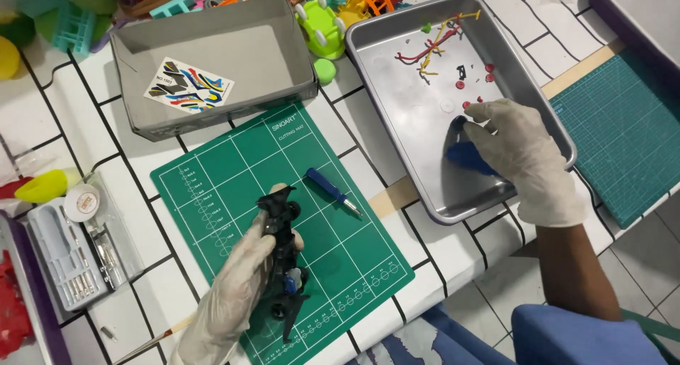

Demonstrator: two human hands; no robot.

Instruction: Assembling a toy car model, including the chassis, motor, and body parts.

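Latex-gloved, my left hand grips the black toy car; my right hand pinches a blue part in the metal tray at two o'clock — slippery gloves could drop either.

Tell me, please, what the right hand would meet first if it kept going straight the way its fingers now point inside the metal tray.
The right hand, holding a blue part, points left; it would likely meet bare floor, then the left wall of the metal tray, though depth is unclear.

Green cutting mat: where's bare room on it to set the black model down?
The green cutting mat is bare along its upper left, between the grey box and the left hand. The centre is crowded by the black model and blue screwdriver. The right hand is in the metal tray.
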